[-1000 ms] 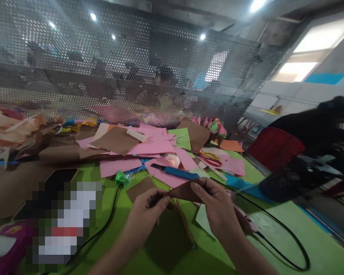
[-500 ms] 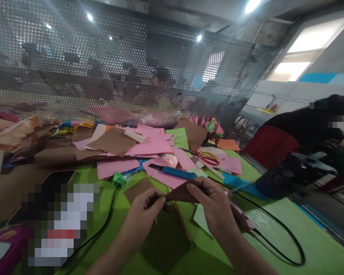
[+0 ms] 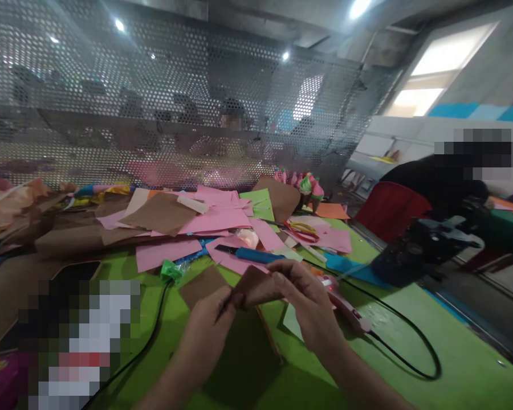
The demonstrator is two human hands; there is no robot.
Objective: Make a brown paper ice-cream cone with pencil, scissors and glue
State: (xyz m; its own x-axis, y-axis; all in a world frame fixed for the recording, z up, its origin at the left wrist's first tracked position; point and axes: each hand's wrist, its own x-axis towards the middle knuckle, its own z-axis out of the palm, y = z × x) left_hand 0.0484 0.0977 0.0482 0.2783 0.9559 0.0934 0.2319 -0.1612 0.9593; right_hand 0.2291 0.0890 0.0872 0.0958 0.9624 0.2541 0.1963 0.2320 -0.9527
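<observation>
Near centre, above the green surface (image 3: 410, 353): both hands pinch one brown paper piece (image 3: 252, 285)
Left hand (image 3: 209, 330): grip clenched on its near-left corner
Right hand (image 3: 308, 307): fingers grasping its right edge
Doing it well: likely keep edges aligned; crease firmly
Right of hands: pink glue gun (image 3: 346, 302); black cord (image 3: 410, 341)
Hard to tell: paper's fold, hidden by fingers; blurred block near left

Brown paper piece (image 3: 253, 285); green table (image 3: 410, 353); pink sheets (image 3: 222, 219); blue knife (image 3: 256, 255); black cord (image 3: 404, 333); red chair (image 3: 391, 208).
</observation>
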